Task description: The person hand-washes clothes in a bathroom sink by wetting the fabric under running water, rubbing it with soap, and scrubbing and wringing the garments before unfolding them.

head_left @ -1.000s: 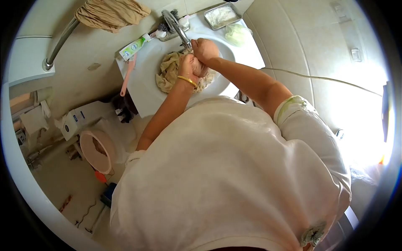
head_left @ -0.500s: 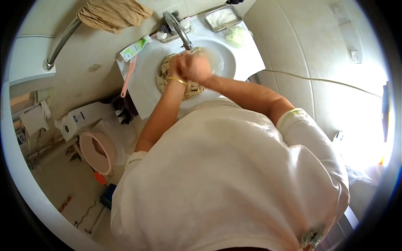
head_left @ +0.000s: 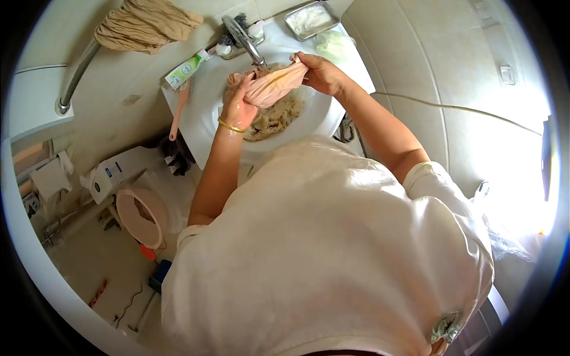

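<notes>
A wet pink cloth is stretched between my two hands over the sink. My left hand, with a gold bangle at the wrist, grips its left end, thumb on top. The right end is pinched by my right hand, right of the faucet. Beneath the pink cloth a beige cloth lies bunched in the basin. The faucet's spout tip is just behind the pink cloth.
On the counter are a green and white tube, a pink brush, a metal tray of white powder and a pale green bag. A tan cloth hangs at upper left. A pink bucket stands lower left.
My hands were pressed together over the basin; they have moved apart, the right one rightward and up. The pink cloth, bunched between them before, is now spread out.
</notes>
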Tool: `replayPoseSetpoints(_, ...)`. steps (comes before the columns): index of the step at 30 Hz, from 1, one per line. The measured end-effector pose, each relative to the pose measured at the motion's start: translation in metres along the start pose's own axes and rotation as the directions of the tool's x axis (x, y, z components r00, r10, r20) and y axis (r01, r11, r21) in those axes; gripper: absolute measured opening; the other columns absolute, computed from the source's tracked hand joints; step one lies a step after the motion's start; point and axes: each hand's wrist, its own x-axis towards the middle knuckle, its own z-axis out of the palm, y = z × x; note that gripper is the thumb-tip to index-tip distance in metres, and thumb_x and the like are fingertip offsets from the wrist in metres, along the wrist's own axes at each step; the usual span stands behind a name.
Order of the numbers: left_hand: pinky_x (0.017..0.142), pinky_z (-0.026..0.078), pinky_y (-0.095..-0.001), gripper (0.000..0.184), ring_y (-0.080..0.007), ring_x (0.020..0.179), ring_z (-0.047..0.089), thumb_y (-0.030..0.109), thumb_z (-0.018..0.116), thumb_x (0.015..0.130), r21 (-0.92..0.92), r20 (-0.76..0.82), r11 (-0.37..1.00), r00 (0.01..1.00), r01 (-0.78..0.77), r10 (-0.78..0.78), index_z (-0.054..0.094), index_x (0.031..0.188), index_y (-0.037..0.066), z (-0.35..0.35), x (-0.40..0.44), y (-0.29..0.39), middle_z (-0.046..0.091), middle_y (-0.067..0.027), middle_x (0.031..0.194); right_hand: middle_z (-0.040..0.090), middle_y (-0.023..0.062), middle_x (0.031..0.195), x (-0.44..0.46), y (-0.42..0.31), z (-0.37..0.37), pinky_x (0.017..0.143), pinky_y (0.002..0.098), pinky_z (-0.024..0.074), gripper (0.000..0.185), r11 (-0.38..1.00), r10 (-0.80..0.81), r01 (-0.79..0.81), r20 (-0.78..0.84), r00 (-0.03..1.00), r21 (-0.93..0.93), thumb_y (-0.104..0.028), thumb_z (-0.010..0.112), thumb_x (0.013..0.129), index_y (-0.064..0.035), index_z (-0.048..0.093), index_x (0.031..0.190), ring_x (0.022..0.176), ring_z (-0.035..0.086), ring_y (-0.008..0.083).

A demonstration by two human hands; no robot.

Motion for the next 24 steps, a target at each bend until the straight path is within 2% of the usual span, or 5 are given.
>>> replayPoseSetpoints(9, 0.079, 0.046, -0.0341, 0.032, -0.0175, 0.088, 0.056, -0.001, 0.057, 0.076, 0.198, -0.018, 0.979, 0.998, -0.048, 0.053, 0.048, 0.106, 0.005, 0.02, -0.006, 0.017, 0.057, -0.0058, 0.095, 0.06, 0.0085, 0.097, -0.023, -0.005, 0.01, 0.083, 0.0246, 0.0418, 0.035, 0.777, 0.347, -0.085, 0.311, 0.885, -0.624, -0.025, 0.07, 0.074, -0.0005, 0.061, 0.098, 0.093, 0.053, 0.0135)
replayPoseSetpoints(16, 0.08, 0.047, -0.0322, 0.026, -0.0175, 0.088, 0.058, 0.005, 0.056, 0.081, 0.317, -0.11, 0.947, 0.99, -0.044, 0.083, 0.049, 0.105, 0.004, 0.009, -0.007, 0.025, 0.059, -0.0072, 0.093, 0.061, 0.0001, 0.092, -0.028, -0.018, 0.016, 0.082, 0.0249, 0.0418, 0.012, 0.826, -0.116, 0.282, 0.343, 0.932, -0.488, -0.011, 0.063, 0.081, -0.0036, 0.062, 0.091, 0.087, 0.054, 0.0097)
replayPoseSetpoints(21, 0.086, 0.044, -0.0359, 0.021, -0.0206, 0.098, 0.055, 0.013, 0.054, 0.084, 0.07, -0.132, 0.982, 0.977, 0.175, -0.165, 0.055, 0.103, 0.004, 0.012, -0.013, 0.017, 0.058, -0.0087, 0.103, 0.058, 0.0001, 0.085, -0.019, -0.008, 0.03, 0.07, 0.0248, 0.0449, 0.015, 0.985, -0.109, 0.13, 0.172, 0.979, -0.115, -0.019, 0.048, 0.091, -0.0067, 0.054, 0.096, 0.076, 0.053, 0.008)
replayPoseSetpoints(23, 0.089, 0.043, -0.0384, 0.022, -0.0222, 0.1, 0.055, 0.019, 0.051, 0.086, 0.003, -0.161, 0.995, 0.982, 0.101, -0.099, 0.055, 0.102, 0.004, 0.012, -0.008, 0.002, 0.058, -0.0092, 0.105, 0.057, 0.0028, 0.076, 0.01, 0.032, 0.036, 0.066, 0.0288, 0.0431, 0.018, 0.935, -0.309, 0.278, -0.125, 0.943, -0.219, -0.02, 0.049, 0.089, -0.003, 0.054, 0.092, 0.069, 0.052, 0.0131)
replayPoseSetpoints(24, 0.088, 0.043, -0.0389, 0.02, -0.0219, 0.098, 0.055, 0.021, 0.051, 0.087, -0.146, -0.301, 0.958, 0.912, 0.246, -0.28, 0.056, 0.096, 0.005, 0.023, -0.006, 0.001, 0.06, -0.0066, 0.1, 0.058, 0.0125, 0.073, -0.007, 0.027, 0.059, 0.065, 0.0357, 0.0437, 0.02, 0.736, -0.488, 0.261, -0.223, 0.844, -0.624, -0.02, 0.05, 0.088, -0.0002, 0.052, 0.09, 0.067, 0.056, 0.0248)
